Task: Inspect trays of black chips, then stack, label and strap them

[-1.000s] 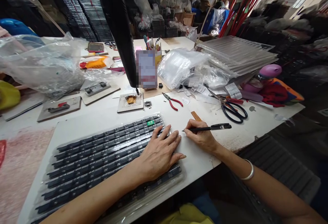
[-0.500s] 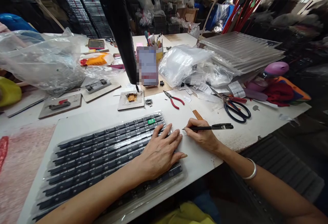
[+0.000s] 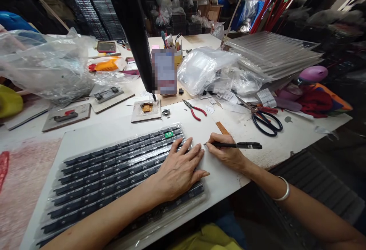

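My right hand (image 3: pixel 225 151) is closed round a black pen (image 3: pixel 243 145), its tip down near a small white slip close to my left fingertips. My left hand (image 3: pixel 181 168) lies flat with fingers spread over the right end of a clear plastic tray (image 3: pixel 114 173). Rows of black connector-like parts fill this tray, and a green label (image 3: pixel 169 134) sits near its top right corner. Left fingertips reach past the tray's edge onto the white table. Just behind the pen hand lies a brown strip (image 3: pixel 222 128), partly hidden by that hand.
Red-handled pliers (image 3: pixel 196 111) and dark-handled scissors (image 3: pixel 264 122) lie beyond my hands. A wooden block with a small part (image 3: pixel 146 110) stands under a black arm (image 3: pixel 134 36). Clear plastic bags (image 3: pixel 203 70) and stacked clear trays (image 3: pixel 277 53) occupy the back right.
The view has shifted slightly. Both hands keep nearly the same place and pose, with the pen still in my right hand.
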The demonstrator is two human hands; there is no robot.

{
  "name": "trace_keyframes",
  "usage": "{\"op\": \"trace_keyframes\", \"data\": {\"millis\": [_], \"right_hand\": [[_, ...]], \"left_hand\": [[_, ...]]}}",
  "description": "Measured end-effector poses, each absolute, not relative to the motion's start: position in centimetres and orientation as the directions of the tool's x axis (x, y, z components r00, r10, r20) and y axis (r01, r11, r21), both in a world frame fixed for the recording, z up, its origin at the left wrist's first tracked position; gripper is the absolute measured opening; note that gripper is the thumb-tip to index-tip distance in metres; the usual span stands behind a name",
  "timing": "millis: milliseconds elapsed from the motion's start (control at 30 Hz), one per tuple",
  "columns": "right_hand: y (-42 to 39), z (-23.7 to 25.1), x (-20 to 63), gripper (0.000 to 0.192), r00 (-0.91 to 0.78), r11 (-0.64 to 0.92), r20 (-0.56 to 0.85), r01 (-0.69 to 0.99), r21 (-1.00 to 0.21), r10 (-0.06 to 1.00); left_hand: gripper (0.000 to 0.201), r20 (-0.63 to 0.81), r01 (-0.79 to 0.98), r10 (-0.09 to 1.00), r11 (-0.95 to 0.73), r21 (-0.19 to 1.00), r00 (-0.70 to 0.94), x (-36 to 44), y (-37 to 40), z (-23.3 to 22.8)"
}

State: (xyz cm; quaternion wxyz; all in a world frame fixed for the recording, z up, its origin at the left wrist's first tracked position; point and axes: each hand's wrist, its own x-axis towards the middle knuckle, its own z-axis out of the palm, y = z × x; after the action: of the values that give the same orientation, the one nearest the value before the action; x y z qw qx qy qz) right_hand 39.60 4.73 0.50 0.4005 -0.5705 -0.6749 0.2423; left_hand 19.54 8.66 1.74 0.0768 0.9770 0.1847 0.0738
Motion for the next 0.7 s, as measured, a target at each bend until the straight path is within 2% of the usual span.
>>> {"op": "trace_keyframes", "data": {"millis": [700], "right_hand": [[4.64, 0.54, 39.62, 0.022, -0.040, 0.250, 0.283, 0.596, -0.763, 0.958]], "left_hand": [[0.053, 0.129, 0.353, 0.375, -0.921, 0.163, 0.918, 19.57, 8.60, 1.79]]}}
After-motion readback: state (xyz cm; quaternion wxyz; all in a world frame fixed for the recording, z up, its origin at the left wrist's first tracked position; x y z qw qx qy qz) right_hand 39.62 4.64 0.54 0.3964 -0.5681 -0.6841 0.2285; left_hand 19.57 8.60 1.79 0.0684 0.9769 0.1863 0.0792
